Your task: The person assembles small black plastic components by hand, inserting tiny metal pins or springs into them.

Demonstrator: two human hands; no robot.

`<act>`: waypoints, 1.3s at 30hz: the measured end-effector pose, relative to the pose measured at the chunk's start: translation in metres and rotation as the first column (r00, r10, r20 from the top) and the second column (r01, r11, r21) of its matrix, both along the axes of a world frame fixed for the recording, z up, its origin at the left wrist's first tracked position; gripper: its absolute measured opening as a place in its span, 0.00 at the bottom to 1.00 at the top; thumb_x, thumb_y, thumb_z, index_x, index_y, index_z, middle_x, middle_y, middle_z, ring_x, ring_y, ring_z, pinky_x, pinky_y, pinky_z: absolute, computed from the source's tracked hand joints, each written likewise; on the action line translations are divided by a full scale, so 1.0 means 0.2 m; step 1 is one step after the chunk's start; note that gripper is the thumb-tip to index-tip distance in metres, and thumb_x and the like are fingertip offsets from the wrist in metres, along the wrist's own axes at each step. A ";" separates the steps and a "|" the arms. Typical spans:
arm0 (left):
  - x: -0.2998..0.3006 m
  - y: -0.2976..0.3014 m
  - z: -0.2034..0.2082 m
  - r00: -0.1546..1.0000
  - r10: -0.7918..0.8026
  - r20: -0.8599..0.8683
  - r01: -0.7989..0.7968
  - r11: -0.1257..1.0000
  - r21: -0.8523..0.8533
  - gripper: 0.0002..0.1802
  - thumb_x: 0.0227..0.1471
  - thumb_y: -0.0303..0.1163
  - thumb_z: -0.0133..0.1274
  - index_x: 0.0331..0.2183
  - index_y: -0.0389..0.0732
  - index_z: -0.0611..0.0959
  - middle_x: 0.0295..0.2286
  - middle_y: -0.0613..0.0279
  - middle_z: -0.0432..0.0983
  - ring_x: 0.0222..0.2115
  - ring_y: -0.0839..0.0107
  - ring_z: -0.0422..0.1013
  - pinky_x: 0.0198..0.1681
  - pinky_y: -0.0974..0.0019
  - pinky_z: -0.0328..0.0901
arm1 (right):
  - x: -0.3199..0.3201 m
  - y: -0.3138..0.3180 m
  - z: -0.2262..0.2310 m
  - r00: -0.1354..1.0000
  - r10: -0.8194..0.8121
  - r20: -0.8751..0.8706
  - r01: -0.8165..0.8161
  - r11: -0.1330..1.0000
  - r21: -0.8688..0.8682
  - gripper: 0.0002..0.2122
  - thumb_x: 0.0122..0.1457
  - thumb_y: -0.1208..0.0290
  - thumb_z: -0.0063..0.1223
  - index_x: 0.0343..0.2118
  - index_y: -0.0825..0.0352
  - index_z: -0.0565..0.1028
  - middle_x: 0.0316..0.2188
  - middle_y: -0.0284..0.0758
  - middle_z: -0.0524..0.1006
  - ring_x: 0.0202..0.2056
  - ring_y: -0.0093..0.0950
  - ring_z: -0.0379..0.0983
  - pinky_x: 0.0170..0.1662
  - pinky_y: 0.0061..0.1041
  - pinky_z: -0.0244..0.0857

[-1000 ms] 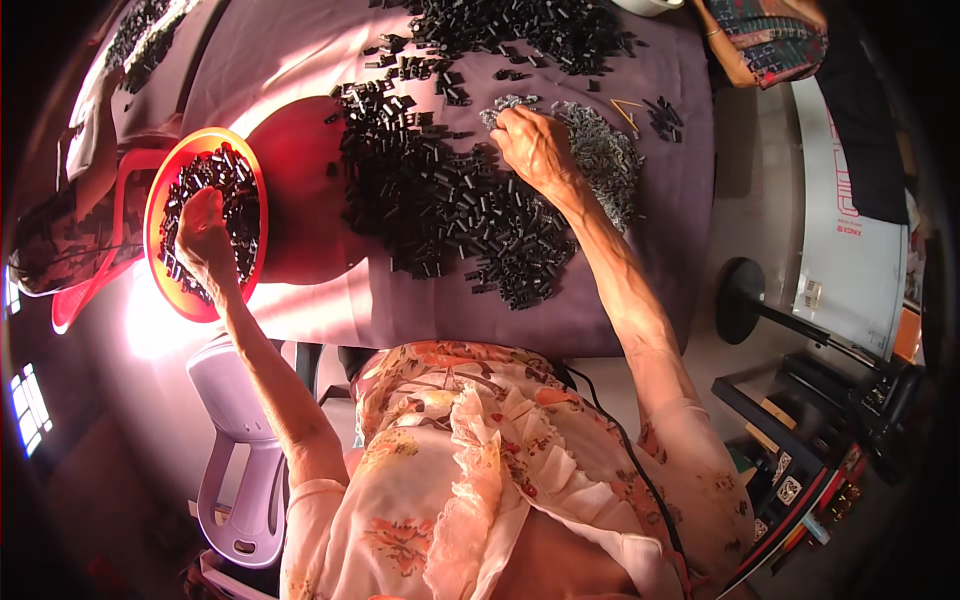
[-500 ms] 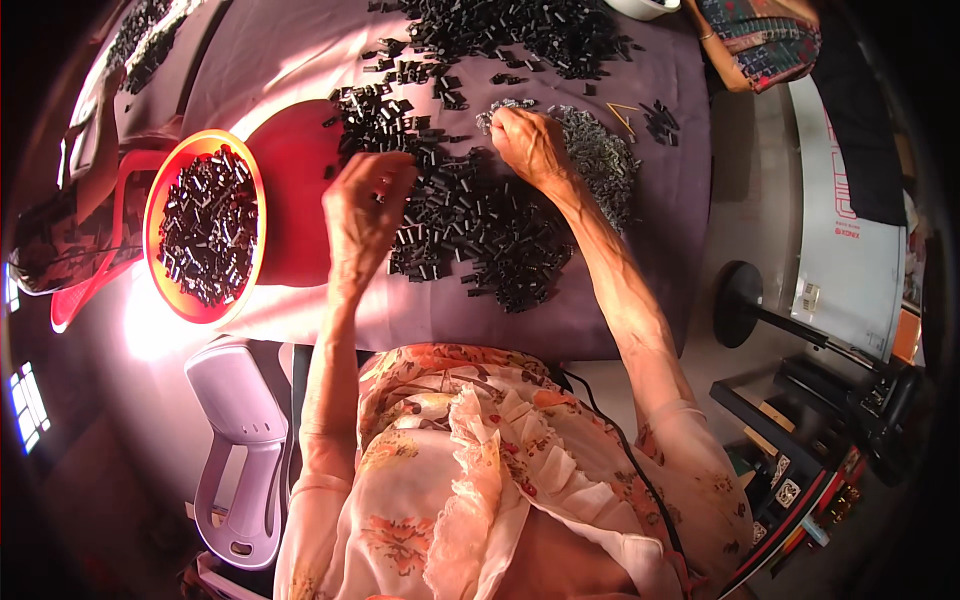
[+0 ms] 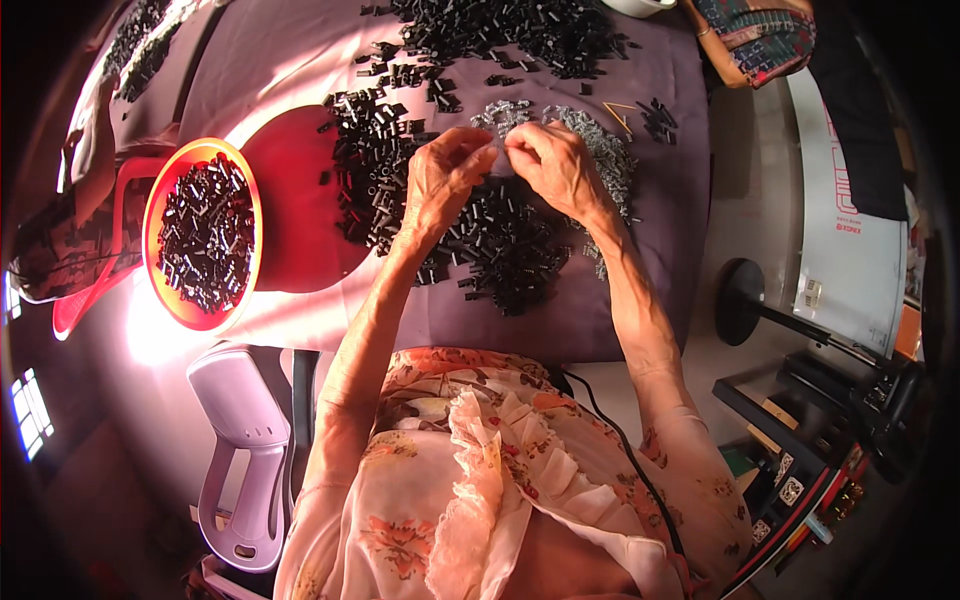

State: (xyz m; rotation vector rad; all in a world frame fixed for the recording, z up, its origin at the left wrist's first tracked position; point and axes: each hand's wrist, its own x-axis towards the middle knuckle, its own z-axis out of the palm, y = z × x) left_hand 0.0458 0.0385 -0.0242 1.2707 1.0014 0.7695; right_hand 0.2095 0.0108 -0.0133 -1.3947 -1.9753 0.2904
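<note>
My left hand (image 3: pixel 448 180) and my right hand (image 3: pixel 558 168) face each other over the table, fingertips close but apart. Both are closed in a pinch, and whatever sits between the fingers is too small to make out. Under and beside the left hand spreads a heap of small black tube-like pieces (image 3: pixel 505 250). More of these black pieces (image 3: pixel 368 165) lie to its left. A pile of small silver-grey pieces (image 3: pixel 608 160) is beside and partly behind my right hand, with a smaller cluster of grey pieces (image 3: pixel 503 115) just beyond the two hands.
An orange-rimmed bowl (image 3: pixel 256 215) full of black pieces stands at the left, near a red round surface (image 3: pixel 300 200). A large black heap (image 3: pixel 520 35) lies at the far side. Another person's arm (image 3: pixel 722 60) shows at far right. A lilac chair (image 3: pixel 240 400) stands lower left.
My left hand has moved right, from the left-hand black pieces toward the middle. My right hand has drawn slightly nearer and right, away from the grey cluster. The hands now nearly meet.
</note>
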 end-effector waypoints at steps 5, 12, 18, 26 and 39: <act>0.00 -0.01 0.00 0.971 -0.007 0.238 0.047 0.986 -0.160 0.10 0.46 0.31 0.52 0.28 0.33 0.77 0.22 0.63 0.73 0.23 0.78 0.69 0.28 0.76 0.65 | -0.03 -0.03 0.06 0.987 0.022 -0.158 -0.037 0.995 -0.092 0.03 0.47 0.78 0.51 0.25 0.67 0.70 0.19 0.34 0.72 0.21 0.28 0.69 0.27 0.25 0.61; 0.01 -0.02 -0.02 0.923 0.098 0.373 0.001 0.967 -0.256 0.07 0.46 0.27 0.52 0.29 0.32 0.77 0.24 0.61 0.74 0.23 0.76 0.70 0.29 0.75 0.66 | -0.04 -0.05 0.07 0.953 -0.079 -0.291 -0.023 0.942 -0.334 0.05 0.53 0.72 0.48 0.27 0.69 0.71 0.18 0.33 0.72 0.20 0.22 0.67 0.25 0.21 0.61; 0.00 -0.02 -0.05 0.938 0.104 0.331 -0.029 0.974 -0.227 0.09 0.47 0.28 0.51 0.30 0.31 0.76 0.23 0.61 0.74 0.23 0.75 0.70 0.28 0.74 0.67 | -0.08 -0.05 0.04 0.955 -0.076 -0.285 0.006 0.971 -0.239 0.03 0.52 0.76 0.46 0.25 0.69 0.68 0.17 0.38 0.71 0.19 0.33 0.69 0.23 0.27 0.61; 0.00 -0.08 -0.02 0.946 0.125 0.298 -0.018 0.942 -0.335 0.10 0.48 0.32 0.51 0.28 0.32 0.76 0.22 0.61 0.73 0.21 0.76 0.69 0.25 0.74 0.66 | -0.04 -0.01 -0.02 0.996 -0.086 -0.005 0.086 0.993 -0.082 0.04 0.51 0.77 0.47 0.31 0.68 0.69 0.24 0.37 0.74 0.26 0.29 0.73 0.29 0.25 0.65; 0.00 -0.17 -0.04 0.790 0.268 0.552 0.148 0.790 -0.595 0.08 0.50 0.32 0.48 0.28 0.36 0.76 0.23 0.63 0.73 0.24 0.75 0.70 0.28 0.72 0.66 | -0.11 -0.13 0.04 0.965 -0.006 -0.261 -0.007 0.999 -0.052 0.04 0.47 0.78 0.52 0.27 0.68 0.72 0.23 0.35 0.73 0.25 0.31 0.71 0.28 0.26 0.65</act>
